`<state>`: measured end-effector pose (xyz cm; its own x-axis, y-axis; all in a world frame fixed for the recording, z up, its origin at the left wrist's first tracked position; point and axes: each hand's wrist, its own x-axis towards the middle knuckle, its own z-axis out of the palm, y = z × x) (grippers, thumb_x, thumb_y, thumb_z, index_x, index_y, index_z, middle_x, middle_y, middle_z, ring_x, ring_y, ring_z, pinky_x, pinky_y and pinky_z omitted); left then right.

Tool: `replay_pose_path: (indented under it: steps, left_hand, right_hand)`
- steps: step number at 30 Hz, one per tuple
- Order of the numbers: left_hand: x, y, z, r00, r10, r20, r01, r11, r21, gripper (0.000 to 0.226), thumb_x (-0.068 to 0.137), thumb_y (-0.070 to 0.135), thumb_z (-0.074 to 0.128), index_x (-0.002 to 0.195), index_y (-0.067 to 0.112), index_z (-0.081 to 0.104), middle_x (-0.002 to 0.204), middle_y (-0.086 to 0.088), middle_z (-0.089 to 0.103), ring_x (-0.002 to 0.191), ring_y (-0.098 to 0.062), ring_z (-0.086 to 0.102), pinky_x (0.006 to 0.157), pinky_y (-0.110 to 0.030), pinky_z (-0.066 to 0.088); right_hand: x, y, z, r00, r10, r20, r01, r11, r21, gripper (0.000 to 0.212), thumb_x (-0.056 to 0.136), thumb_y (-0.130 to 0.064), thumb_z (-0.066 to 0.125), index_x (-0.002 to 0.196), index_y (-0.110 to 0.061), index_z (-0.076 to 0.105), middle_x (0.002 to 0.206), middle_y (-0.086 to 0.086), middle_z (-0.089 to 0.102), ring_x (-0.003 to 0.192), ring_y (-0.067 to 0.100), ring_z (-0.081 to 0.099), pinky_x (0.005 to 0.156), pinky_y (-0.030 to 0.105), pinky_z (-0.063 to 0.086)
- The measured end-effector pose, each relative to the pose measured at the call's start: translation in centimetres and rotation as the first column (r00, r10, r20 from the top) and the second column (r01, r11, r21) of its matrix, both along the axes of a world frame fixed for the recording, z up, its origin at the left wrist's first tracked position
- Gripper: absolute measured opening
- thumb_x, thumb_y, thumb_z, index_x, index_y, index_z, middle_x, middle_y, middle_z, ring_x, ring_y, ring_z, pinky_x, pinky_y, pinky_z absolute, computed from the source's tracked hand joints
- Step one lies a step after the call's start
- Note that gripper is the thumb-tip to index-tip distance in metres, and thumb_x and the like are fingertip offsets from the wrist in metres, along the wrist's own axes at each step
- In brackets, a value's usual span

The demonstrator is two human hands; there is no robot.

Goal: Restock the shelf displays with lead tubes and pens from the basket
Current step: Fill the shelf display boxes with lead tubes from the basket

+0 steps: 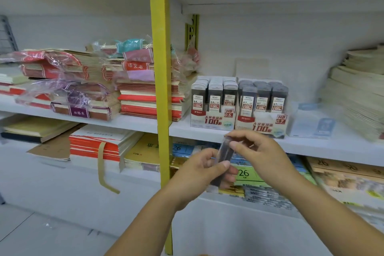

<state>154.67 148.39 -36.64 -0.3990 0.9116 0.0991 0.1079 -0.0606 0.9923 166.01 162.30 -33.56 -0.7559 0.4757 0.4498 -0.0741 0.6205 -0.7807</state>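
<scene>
Stock in hand: one small dark translucent plastic lead tube point(225, 153), held just in front of the red-and-white cardboard display boxes point(262, 125). Left hand point(199, 170) curls round its lower half; right hand point(256, 151) pinches the top end. Looks light, rigid, smooth, likely slippery; grip the flat sides midway.

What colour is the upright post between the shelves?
Yellow; the post shows plainly in the head view.

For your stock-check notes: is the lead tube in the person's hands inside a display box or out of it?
Out. The left hand and right hand hold the lead tube before the shelf, below the 0.7 display box.
</scene>
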Motion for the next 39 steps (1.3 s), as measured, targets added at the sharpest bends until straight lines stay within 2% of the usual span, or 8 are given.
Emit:
replay_pose_path:
  steps: [5, 8, 16, 22, 28, 32, 35, 39]
  left_hand:
    - [0.2, 0.0, -0.6, 0.995, -0.008, 0.097, 0.013, 0.999, -0.051, 0.027, 0.103, 0.034, 0.052, 0.123, 0.023, 0.067, 0.113, 0.000, 0.075, 0.099, -0.017, 0.073, 0.083, -0.034, 0.060]
    - [0.3, 0.3, -0.8, 0.981, 0.068, 0.180, -0.072, 0.997, 0.015, 0.027, 0.094, 0.017, 0.068, 0.119, 0.027, 0.071, 0.110, 0.000, 0.076, 0.093, -0.015, 0.073, 0.078, -0.028, 0.058]
    - [0.4, 1.1, -0.8, 0.961, 0.169, 0.217, -0.204, 0.967, 0.151, 0.035, 0.090, 0.003, 0.071, 0.121, 0.016, 0.058, 0.109, -0.006, 0.077, 0.103, -0.020, 0.073, 0.080, -0.024, 0.059]
    - [0.2, 1.5, -0.3, 0.976, 0.159, 0.146, -0.180, 0.974, 0.141, 0.026, 0.090, 0.010, 0.072, 0.114, 0.017, 0.067, 0.104, -0.006, 0.078, 0.099, -0.021, 0.074, 0.080, -0.026, 0.059]
    - [-0.9, 1.7, 0.9, 0.969, 0.242, 0.050, -0.247, 0.950, 0.189, 0.023, 0.089, 0.021, 0.075, 0.109, 0.032, 0.072, 0.102, 0.007, 0.078, 0.097, -0.010, 0.073, 0.072, -0.018, 0.057]
    - [-3.2, 2.1, 1.0, 0.684, 0.671, -0.285, -0.572, 0.737, 0.361, 0.040, 0.092, 0.031, 0.070, 0.129, 0.039, 0.057, 0.129, 0.021, 0.055, 0.118, 0.005, 0.052, 0.096, -0.013, 0.045]
    - [-4.1, 2.6, 0.7, 0.565, 0.653, -0.504, -0.544, 0.754, 0.367, 0.069, 0.096, 0.035, 0.064, 0.153, 0.039, 0.025, 0.148, 0.030, 0.025, 0.137, 0.009, 0.020, 0.113, -0.018, 0.020]
    - [-4.3, 3.5, -0.4, 0.524, 0.568, -0.634, -0.519, 0.804, 0.291, 0.083, 0.097, 0.045, 0.058, 0.159, 0.036, 0.004, 0.165, 0.021, 0.006, 0.146, 0.007, -0.001, 0.125, -0.031, 0.005]
  right_hand:
    - [2.7, 1.7, -0.6, 0.988, 0.096, -0.117, -0.131, 0.933, -0.335, 0.015, 0.094, -0.009, 0.058, 0.098, -0.021, 0.067, 0.089, 0.007, 0.072, 0.076, 0.022, 0.068, 0.069, 0.027, 0.055]
    - [3.4, 2.1, -0.9, 0.989, 0.107, -0.102, -0.137, 0.922, -0.362, 0.009, 0.086, -0.023, 0.069, 0.093, -0.017, 0.070, 0.098, 0.005, 0.074, 0.091, 0.022, 0.070, 0.081, 0.032, 0.056]
    - [4.1, 1.7, -1.5, 0.995, 0.096, 0.019, -0.083, 0.930, -0.357, 0.040, 0.082, 0.007, 0.068, 0.105, -0.026, 0.066, 0.099, -0.009, 0.072, 0.092, 0.010, 0.071, 0.069, 0.022, 0.055]
    - [3.3, 0.9, -0.9, 0.971, 0.170, 0.171, -0.137, 0.973, -0.188, 0.074, 0.079, -0.006, 0.072, 0.130, -0.054, 0.046, 0.103, -0.012, 0.063, 0.081, 0.020, 0.068, 0.071, 0.042, 0.060]
    - [1.2, 0.0, 1.6, 0.938, 0.265, 0.222, -0.263, 0.964, -0.042, 0.088, 0.083, 0.000, 0.067, 0.130, -0.067, 0.036, 0.105, -0.014, 0.062, 0.086, 0.017, 0.070, 0.073, 0.043, 0.061]
    - [-0.9, 0.2, 5.8, 0.978, 0.108, -0.179, -0.093, 0.992, 0.087, 0.067, 0.086, -0.001, 0.068, 0.112, -0.057, 0.044, 0.105, -0.006, 0.067, 0.086, 0.011, 0.071, 0.068, 0.029, 0.059]
    - [-3.0, 0.6, 8.9, 0.929, 0.007, -0.371, 0.105, 0.954, 0.281, 0.054, 0.089, -0.010, 0.068, 0.106, -0.052, 0.039, 0.092, -0.005, 0.069, 0.081, 0.004, 0.068, 0.063, 0.014, 0.053]
    - [-5.1, 1.1, 10.2, 0.950, -0.048, -0.308, 0.214, 0.819, 0.532, 0.046, 0.090, -0.015, 0.066, 0.111, -0.042, 0.035, 0.086, -0.013, 0.063, 0.077, 0.002, 0.064, 0.064, 0.014, 0.052]
